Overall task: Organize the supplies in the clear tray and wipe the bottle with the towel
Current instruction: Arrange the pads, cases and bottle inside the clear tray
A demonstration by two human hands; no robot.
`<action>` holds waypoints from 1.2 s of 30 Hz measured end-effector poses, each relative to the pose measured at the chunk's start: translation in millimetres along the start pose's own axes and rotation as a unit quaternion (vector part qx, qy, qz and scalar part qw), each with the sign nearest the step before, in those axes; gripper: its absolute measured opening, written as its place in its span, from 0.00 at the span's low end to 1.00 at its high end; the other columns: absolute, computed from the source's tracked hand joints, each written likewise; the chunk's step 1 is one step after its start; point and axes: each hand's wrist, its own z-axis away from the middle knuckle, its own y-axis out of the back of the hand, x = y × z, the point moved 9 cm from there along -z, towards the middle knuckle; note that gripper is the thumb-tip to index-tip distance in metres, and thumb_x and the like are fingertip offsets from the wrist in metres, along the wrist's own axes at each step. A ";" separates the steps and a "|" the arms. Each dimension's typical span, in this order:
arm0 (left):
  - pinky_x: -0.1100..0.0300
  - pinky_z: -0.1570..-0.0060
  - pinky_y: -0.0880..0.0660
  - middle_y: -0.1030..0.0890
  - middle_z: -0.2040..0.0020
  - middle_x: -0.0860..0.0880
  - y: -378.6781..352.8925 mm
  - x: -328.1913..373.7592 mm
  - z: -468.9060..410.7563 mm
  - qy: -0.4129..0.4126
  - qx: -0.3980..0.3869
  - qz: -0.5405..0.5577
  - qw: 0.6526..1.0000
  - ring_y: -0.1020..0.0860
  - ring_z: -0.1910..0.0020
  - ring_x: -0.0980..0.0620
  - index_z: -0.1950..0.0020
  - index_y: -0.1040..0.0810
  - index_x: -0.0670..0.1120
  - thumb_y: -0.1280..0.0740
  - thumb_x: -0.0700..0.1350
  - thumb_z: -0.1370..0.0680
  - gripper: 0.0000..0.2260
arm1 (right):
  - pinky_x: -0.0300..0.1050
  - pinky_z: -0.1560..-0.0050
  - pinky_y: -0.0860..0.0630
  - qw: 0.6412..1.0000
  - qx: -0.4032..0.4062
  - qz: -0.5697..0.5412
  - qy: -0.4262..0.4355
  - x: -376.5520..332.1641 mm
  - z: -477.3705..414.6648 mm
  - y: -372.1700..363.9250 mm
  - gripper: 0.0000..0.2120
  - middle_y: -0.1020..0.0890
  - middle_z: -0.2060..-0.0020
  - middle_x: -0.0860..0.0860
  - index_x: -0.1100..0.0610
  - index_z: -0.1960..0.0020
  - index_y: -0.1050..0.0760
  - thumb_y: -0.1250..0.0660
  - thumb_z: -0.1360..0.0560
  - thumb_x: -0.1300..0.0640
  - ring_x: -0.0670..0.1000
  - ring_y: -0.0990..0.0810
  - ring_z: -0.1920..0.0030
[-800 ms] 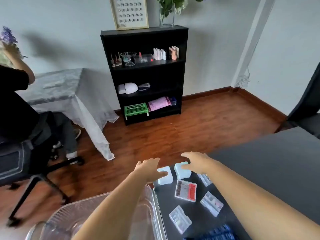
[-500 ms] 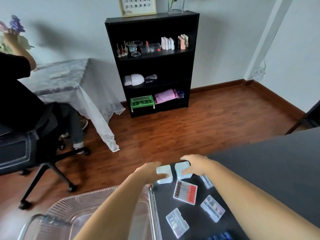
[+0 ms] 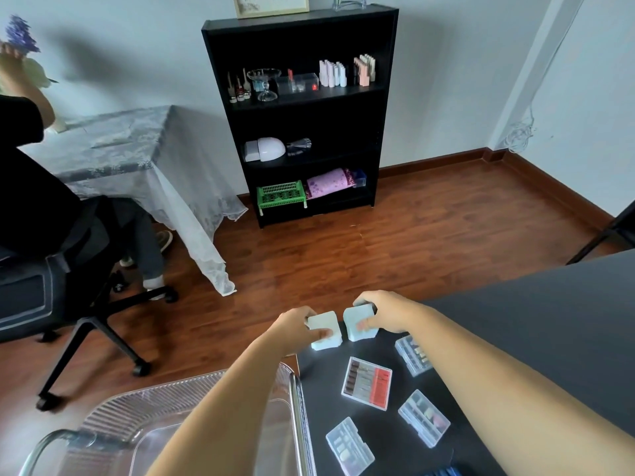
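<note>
Two pale blue blocks sit side by side at the far left corner of the dark counter (image 3: 549, 321), each gripped by one hand. The left hand (image 3: 292, 326) curls its fingers (image 3: 303, 316) round the left block (image 3: 324, 329); the right hand (image 3: 381, 312) pinches the right block (image 3: 357, 319). Four small clear cases (image 3: 424, 417) lie nearer on the counter. The clear tray (image 3: 192, 389) stands near, just left of the counter's edge.

A: Walls and floor?
B: Walls (image 3: 103, 46): pale grey-white. Floor (image 3: 412, 252): reddish-brown wood boards, with matching skirting (image 3: 429, 162).
A: Furniture?
B: Black bookcase (image 3: 299, 36) against the far wall. To its left, a table under a grey lace cloth (image 3: 130, 146) and a black office chair (image 3: 31, 297) on castors. Foreground right: dark bench (image 3: 549, 321).
A: Light?
B: Soft and even, with a faint shadow on the wall left of the bookcase.
</note>
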 end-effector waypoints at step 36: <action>0.64 0.57 0.26 0.17 0.52 0.49 111.5 -140.8 153.1 -0.044 0.057 0.058 0.996 0.20 0.55 0.52 0.46 0.19 0.47 0.21 0.45 0.34 0.18 | 0.42 0.61 0.23 0.989 0.075 -0.124 -0.002 -179.0 99.9 -113.8 0.20 0.20 0.51 0.49 0.50 0.45 0.22 0.23 0.35 0.54 0.50 0.19 0.57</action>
